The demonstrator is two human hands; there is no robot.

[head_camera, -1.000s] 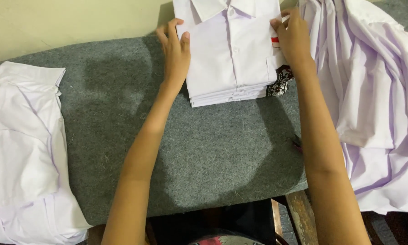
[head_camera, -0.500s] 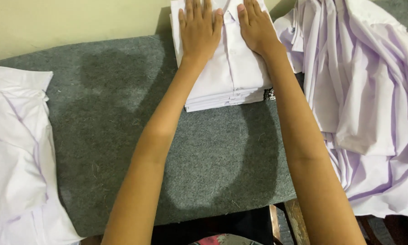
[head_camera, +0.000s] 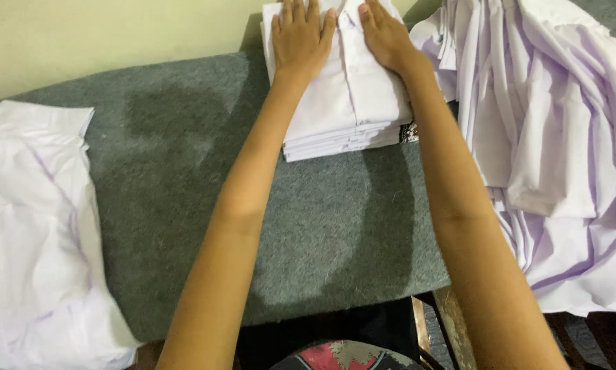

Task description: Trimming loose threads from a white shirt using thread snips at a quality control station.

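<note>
A stack of folded white shirts (head_camera: pixel 349 109) lies at the far edge of a grey felt-covered table (head_camera: pixel 184 205), against the wall. My left hand (head_camera: pixel 301 38) rests flat on the left half of the top shirt, fingers spread. My right hand (head_camera: pixel 384 34) lies flat on the right half, beside the button placket. Both palms press down on the cloth and neither hand grips anything.
A heap of unfolded white shirts (head_camera: pixel 554 137) covers the right side. Another white garment (head_camera: pixel 34 226) lies spread at the left end. A cream wall (head_camera: pixel 116 34) stands behind the table. Dark floor and a wooden frame (head_camera: pixel 451 329) show below the front edge.
My hands moved from the sides of the top shirt onto its upper face and now lie flat. The view has shifted slightly closer to the stack.
</note>
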